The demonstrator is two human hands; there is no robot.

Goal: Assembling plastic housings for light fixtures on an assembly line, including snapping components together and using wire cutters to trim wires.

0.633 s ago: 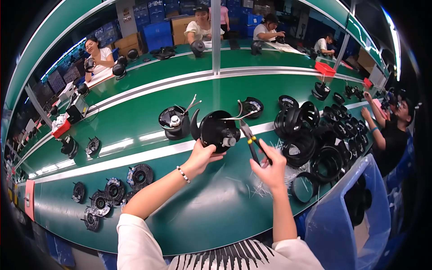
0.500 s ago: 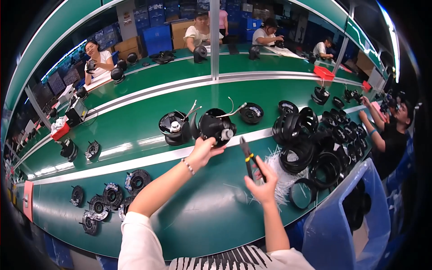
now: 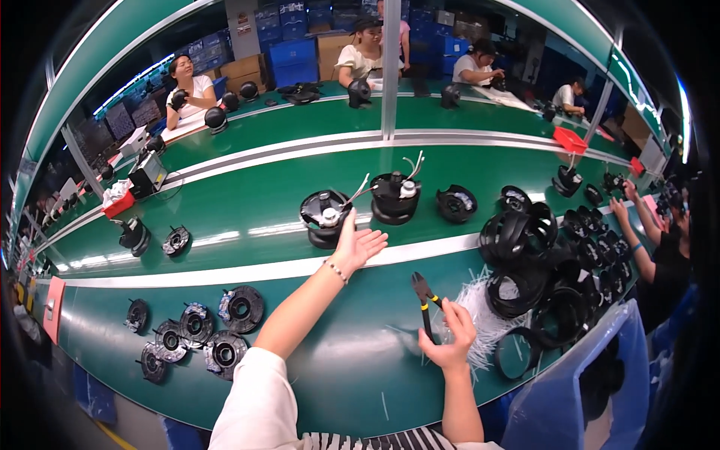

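Released since earlier: black fan housing [image 3: 327, 216] now resting on green bench [image 3: 225, 217] at frame centre, left hand [image 3: 358, 245] spread open just beside it; right hand [image 3: 450, 341], lower right, closed around yellow-handled cutters [image 3: 424, 300]

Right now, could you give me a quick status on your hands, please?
Left hand open, beside black fan unit. Right hand gripping cutters. White offcuts beside right hand.
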